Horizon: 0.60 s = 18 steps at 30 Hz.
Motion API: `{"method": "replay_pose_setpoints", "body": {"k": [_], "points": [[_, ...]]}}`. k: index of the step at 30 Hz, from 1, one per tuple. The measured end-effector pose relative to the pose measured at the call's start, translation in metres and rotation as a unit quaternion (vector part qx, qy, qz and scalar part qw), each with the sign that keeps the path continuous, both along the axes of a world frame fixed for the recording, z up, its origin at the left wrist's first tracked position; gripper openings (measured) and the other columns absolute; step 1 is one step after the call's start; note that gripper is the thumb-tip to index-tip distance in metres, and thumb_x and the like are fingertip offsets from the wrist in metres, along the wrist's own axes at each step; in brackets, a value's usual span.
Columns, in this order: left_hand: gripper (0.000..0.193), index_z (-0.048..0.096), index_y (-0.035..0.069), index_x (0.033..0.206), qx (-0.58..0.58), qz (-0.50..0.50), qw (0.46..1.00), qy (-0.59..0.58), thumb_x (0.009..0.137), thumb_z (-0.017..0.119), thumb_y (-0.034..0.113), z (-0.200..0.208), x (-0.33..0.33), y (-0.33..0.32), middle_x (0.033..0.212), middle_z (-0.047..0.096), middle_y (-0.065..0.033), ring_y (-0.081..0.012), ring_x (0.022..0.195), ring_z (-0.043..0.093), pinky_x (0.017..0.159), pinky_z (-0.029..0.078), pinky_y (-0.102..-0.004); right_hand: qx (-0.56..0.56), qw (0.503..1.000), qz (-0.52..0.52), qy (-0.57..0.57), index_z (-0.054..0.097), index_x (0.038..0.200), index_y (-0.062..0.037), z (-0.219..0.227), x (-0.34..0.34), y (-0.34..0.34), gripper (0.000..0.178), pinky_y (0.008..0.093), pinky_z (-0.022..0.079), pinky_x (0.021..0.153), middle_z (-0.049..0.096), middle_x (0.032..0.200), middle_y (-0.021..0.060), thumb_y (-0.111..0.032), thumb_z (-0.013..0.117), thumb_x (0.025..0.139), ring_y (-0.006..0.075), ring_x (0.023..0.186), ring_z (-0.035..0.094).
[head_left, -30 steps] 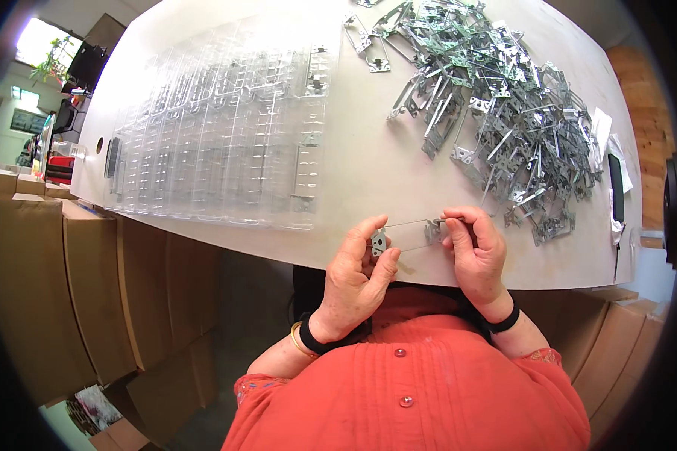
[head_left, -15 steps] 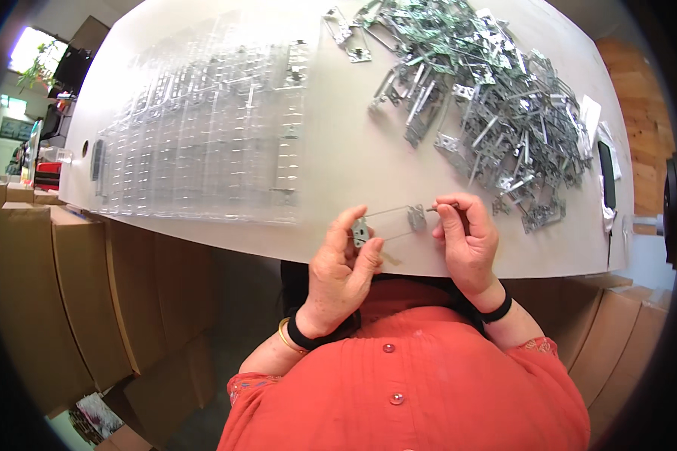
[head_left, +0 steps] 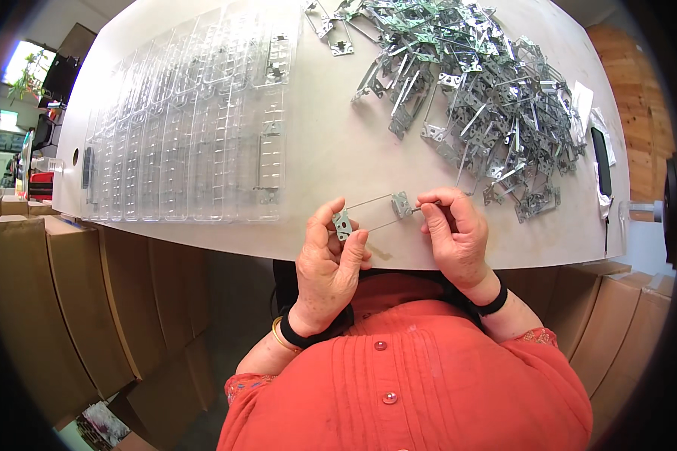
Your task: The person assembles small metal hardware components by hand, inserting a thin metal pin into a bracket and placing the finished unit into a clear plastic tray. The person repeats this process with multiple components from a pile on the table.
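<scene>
My left hand [head_left: 325,267] is closed, pinching one end plate of a small metal frame [head_left: 344,226] between thumb and fingers. Two thin parallel rods run from that plate to a second perforated plate [head_left: 402,204] on the right. My right hand [head_left: 460,239] is closed too, thumb against forefinger, gripping a thin dark pin-like piece [head_left: 418,210]. Its tip is at the edge of the right-hand plate; whether it enters a hole I cannot tell. Both hands are at the table's near edge.
A big tangled heap of similar metal frames [head_left: 496,113] covers the table's right side. Clear plastic trays [head_left: 180,150] lie at left, a few holding metal parts. A dark phone-like object [head_left: 601,161] lies far right. Cardboard boxes [head_left: 75,293] flank the table [head_left: 331,143].
The scene has shifted slightly left and up in view. Both hands still hold the same things, and the pin-like piece is a little closer to the right-hand plate.
</scene>
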<state>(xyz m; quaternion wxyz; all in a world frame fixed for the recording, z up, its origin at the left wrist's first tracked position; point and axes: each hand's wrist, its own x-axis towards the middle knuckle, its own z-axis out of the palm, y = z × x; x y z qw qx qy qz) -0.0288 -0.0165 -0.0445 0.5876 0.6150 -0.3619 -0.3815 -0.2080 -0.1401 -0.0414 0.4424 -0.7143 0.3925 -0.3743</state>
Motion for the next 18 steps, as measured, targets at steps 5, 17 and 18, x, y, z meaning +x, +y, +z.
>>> {"method": "replay_pose_setpoints", "body": {"k": [5,17,18], "points": [[0.053,0.044,-0.002,0.156,-0.003,0.002,1.0,0.011,0.11,0.068,0.007,-0.0003,-0.0001,0.0,0.115,0.067,-0.0075,-0.0079,0.079,0.069,0.067,0.064,-0.0232,-0.019,1.0,0.006,0.006,0.072,0.112,-0.0031,0.0026,0.0017,-0.0006,0.012,0.0279,0.05,0.064,0.067,0.091,0.0056,0.003,0.072,0.103,0.0125,0.071,0.063],[0.052,0.045,-0.002,0.155,0.001,0.006,1.0,-0.001,0.11,0.069,0.008,0.0018,-0.0005,-0.0003,0.114,0.068,-0.0071,-0.0078,0.078,0.07,0.066,0.063,-0.0231,-0.026,0.999,0.007,0.025,0.073,0.111,-0.0036,0.0032,0.0009,-0.0009,0.009,0.0283,0.051,0.067,0.069,0.092,0.0058,0.0,0.075,0.102,0.014,0.073,0.064],[0.052,0.045,-0.002,0.155,0.001,0.006,1.0,-0.002,0.11,0.069,0.008,0.0018,-0.0005,-0.0003,0.114,0.068,-0.0071,-0.0077,0.078,0.07,0.066,0.063,-0.023,-0.028,0.999,0.007,0.027,0.073,0.111,-0.0037,0.0035,0.001,-0.001,0.009,0.0284,0.051,0.067,0.069,0.092,0.006,0.0,0.075,0.102,0.0141,0.073,0.064]]}}
